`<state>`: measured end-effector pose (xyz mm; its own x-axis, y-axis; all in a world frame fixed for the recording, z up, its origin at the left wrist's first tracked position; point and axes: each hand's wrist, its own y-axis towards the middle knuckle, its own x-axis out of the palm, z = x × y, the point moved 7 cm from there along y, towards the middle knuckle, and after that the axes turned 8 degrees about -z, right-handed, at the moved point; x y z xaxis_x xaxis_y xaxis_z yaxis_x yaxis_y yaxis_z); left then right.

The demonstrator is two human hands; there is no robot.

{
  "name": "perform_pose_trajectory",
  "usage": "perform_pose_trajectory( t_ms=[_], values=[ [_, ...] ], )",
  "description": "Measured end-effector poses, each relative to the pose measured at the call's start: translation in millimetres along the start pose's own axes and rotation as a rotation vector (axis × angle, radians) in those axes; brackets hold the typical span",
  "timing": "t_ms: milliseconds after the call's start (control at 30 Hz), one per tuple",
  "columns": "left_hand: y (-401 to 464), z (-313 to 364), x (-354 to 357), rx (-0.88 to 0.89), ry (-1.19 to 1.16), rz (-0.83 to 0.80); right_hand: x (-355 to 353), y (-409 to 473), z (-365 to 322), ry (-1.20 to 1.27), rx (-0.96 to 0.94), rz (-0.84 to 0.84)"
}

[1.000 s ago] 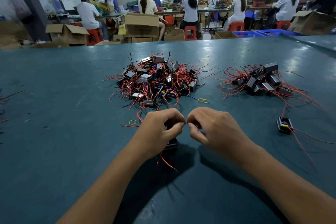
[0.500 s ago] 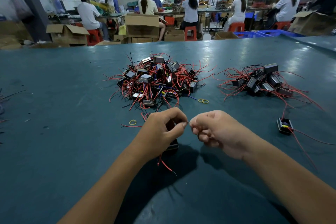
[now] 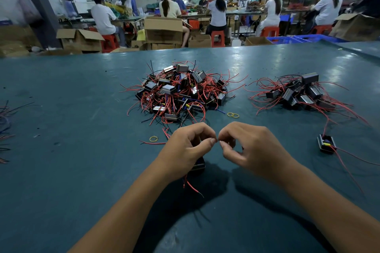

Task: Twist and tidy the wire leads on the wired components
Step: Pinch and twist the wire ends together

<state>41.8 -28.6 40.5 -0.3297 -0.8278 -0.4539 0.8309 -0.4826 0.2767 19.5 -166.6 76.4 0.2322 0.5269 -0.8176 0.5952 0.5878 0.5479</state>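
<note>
Black component [image 3: 197, 165] under left hand [image 3: 186, 151], both hands pinching its lead — right hand [image 3: 247, 146]; piles [image 3: 178, 92] beyond

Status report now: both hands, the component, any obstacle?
Left hand grips component. Right hand pinches its lead, fingertips meeting left's. Big pile ahead, not blocking.

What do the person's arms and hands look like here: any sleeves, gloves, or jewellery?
Both forearms are bare up to the frame edge, no sleeves in view. The left hand and right hand wear no gloves; no rings, watch or wristband show. Fingernails are short and unpainted.
</note>
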Motion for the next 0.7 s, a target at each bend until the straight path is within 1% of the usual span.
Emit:
perform_pose_trajectory(
  t_ms=[67, 100, 167, 233, 267, 333, 367, 400, 433, 467, 500, 567, 633, 700],
  values=[
    [0.1, -0.3, 0.8, -0.004, -0.015, -0.008, -0.2, 0.4, -1.9, -0.055, -0.041, 0.0],
    [0.2, 0.1, 1.2, -0.002, -0.015, -0.009, 0.2, 1.0, -2.0, -0.042, -0.032, -0.009],
    [0.0, 1.2, 1.2, 0.008, 0.013, -0.003, 4.1, 1.2, 3.4, 0.104, 0.089, -0.041],
    [-1.1, 3.2, 0.0, 0.032, 0.099, 0.017, 14.6, -0.2, 14.5, 0.383, 0.314, -0.072],
    [-1.8, 5.5, -0.6, 0.055, 0.171, 0.032, 23.2, -2.3, 22.5, 0.6, 0.468, -0.103],
    [-2.5, 11.2, -0.5, 0.103, 0.292, 0.055, 48.6, -13.3, 29.5, 1.168, 0.815, -0.204],
    [-2.6, 12.0, -0.1, 0.111, 0.311, 0.064, 56.2, -19.1, 26.9, 1.363, 0.935, -0.247],
    [-2.8, 11.1, 0.0, 0.106, 0.3, 0.068, 57.6, -21.2, 25.7, 1.43, 0.974, -0.265],
    [-2.2, 8.8, 0.1, 0.089, 0.264, 0.067, 55.2, -20.6, 28.3, 1.386, 0.937, -0.258],
    [-1.9, 5.5, 0.4, 0.065, 0.211, 0.06, 48.5, -17.2, 30.8, 1.26, 0.84, -0.226],
    [-1.4, 2.1, 0.5, 0.042, 0.158, 0.054, 37.2, -11.8, 30.6, 1.076, 0.698, -0.173],
    [-0.2, -1.9, -0.2, 0.012, 0.081, 0.056, 8.0, -2.1, 22.5, 0.603, 0.383, -0.046],
    [1.0, -3.7, -0.4, 0.003, 0.029, 0.055, -5.8, -0.1, 8.2, 0.211, 0.131, -0.002],
    [1.2, -4.4, 0.5, 0.0, 0.002, 0.035, -6.7, -0.6, -2.0, 0.008, -0.004, -0.011]
  ],
)
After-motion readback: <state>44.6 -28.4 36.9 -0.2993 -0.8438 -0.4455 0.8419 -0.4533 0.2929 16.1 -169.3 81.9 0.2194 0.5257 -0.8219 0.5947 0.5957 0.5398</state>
